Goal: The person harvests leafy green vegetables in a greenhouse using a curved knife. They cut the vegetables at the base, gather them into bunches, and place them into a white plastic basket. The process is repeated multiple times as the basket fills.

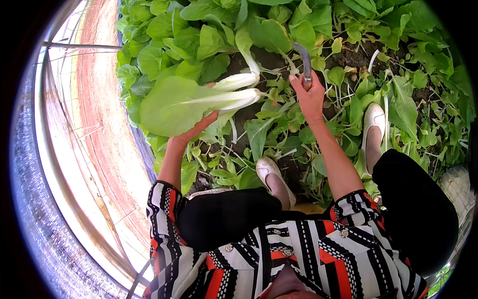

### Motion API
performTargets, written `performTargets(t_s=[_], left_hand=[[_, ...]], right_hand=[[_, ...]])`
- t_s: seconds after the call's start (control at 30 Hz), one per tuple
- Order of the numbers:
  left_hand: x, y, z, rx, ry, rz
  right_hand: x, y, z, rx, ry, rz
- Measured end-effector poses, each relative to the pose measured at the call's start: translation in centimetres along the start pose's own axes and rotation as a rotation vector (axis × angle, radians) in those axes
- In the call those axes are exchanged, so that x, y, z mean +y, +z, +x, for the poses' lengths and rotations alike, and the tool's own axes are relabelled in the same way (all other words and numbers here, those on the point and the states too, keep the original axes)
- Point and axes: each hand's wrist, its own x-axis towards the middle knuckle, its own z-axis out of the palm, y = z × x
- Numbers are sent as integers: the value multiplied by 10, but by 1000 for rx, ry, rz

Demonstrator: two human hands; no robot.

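My left hand [206, 120], partly hidden under a broad leaf, is closed around a cut leafy green [220, 99] with a thick white stem, like bok choy. Its pale root end points right, towards my other hand. Just beyond it, touching or nearly so, lies a second white stalk base [239, 80]; whether the same hand holds it too I cannot tell. My right hand [310, 93] grips a small sickle [305, 63] by its handle, the curved blade pointing away from me. Near the blade, a leaf stem [293, 68] rises from the soil.
Dense standing greens [179, 41] fill the far left of the bed. Loose leaves and stalks [261, 130] litter the soil around my shoes [274, 175]. A pale plastic crate [457, 190] stands at right. Left of the bed are a reddish dirt strip [101, 74] and netting [41, 209].
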Motion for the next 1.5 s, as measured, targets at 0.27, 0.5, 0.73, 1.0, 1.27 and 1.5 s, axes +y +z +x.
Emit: performTargets(t_s=[0.27,0.5,0.73,1.0,1.27,1.5], left_hand=[[39,-65,-136,202,-130,-270],[44,-112,-202,268,-111,-325],[42,-126,-265,472,-131,-139],[107,-115,-271,414,82,-408],[138,-89,-281,410,179,-306],[100,-96,-294,933,65,59]], right_hand=[[-178,38,-78,-990,-287,170],[-204,66,-130,-955,-376,-299],[-214,25,-167,-1053,-201,-176],[-253,51,-259,-872,-468,369],[-264,59,-267,-537,-543,340],[-273,73,-245,-227,-741,121]])
